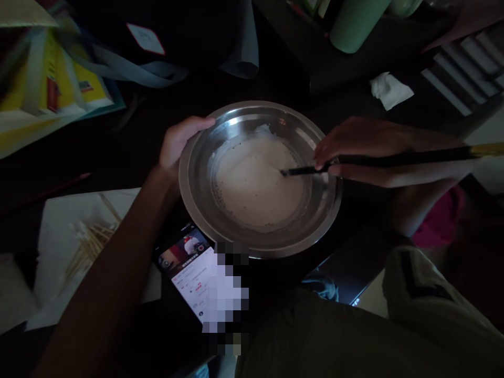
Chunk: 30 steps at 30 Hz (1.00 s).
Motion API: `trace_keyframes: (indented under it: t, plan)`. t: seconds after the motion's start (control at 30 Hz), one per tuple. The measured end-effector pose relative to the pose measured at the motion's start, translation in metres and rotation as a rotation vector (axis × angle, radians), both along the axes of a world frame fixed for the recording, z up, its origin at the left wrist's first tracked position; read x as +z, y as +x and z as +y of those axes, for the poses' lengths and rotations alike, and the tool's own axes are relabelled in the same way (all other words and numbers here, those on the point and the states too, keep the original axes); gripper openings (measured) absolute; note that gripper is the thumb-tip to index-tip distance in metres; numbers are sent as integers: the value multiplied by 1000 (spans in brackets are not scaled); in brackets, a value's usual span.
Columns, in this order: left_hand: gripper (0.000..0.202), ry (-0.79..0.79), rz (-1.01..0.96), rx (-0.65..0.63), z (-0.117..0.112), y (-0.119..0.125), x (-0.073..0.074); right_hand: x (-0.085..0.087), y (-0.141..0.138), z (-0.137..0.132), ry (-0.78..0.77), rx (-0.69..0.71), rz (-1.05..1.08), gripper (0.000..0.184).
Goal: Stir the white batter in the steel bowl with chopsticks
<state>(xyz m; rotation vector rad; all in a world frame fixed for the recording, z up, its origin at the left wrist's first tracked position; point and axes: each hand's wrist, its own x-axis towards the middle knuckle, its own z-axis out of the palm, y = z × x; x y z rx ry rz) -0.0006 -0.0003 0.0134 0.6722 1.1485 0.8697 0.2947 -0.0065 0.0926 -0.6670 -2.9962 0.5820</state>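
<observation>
A wide stainless steel bowl (321, 233) holds a pale, milky liquid (252, 184) with small bubbles along its edge. My left hand (177, 140) grips the bowl's left side, its thumb lying on the rim and its other fingers hidden behind the wall. Over the right rim, my right hand (362, 147) is closed around a long black stick (409, 158) with a gold-coloured end. The stick's thin tip slants down into the liquid; whether it is a chopstick or another slim utensil, I cannot tell.
A lit phone (189, 283) lies just below the bowl. Thin wooden sticks (92, 244) rest on white paper (55, 226) at left. Yellow books (74, 89), a dark bag (189, 31), a crumpled tissue (391, 90) and a green cylinder (356, 23) stand farther back.
</observation>
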Motion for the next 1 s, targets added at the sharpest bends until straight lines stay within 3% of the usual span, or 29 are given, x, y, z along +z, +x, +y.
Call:
trace_keyframes:
  t: [0.07,0.13,0.23,0.3,0.37,0.47,0.57,0.63,0.7,0.83,0.9,1.0]
  plan:
    - [25,14,-15,-5,0,0,0,-5,-6,1,-121,167,21,21]
    - [28,13,-44,-15,1,0,0,-16,-16,1,-206,240,75,23]
    - [26,5,-41,-25,2,0,1,-27,-24,0,-133,42,122,28]
    - [21,-7,-15,-24,2,-1,3,-23,-19,0,-32,-110,69,30]
    - [18,-20,-12,-20,1,-1,4,-10,-8,0,49,-169,10,29]
    - [24,-34,-65,10,0,1,4,5,0,0,3,-34,-20,24]
    - [32,-24,-116,125,2,4,1,-3,-10,0,-175,100,1,24]
    - [34,-22,-135,156,3,5,-1,-16,-20,0,-202,50,64,27]
    - [33,-14,-142,149,4,5,-2,-25,-25,0,-97,-60,108,31]
    - [30,-18,-169,150,3,6,0,-14,-11,0,48,-246,33,31]
    - [32,-34,-179,144,2,6,1,-3,-4,-1,-15,-212,18,30]
    - [30,-10,-220,115,2,6,1,-1,-8,-1,-214,-35,35,28]
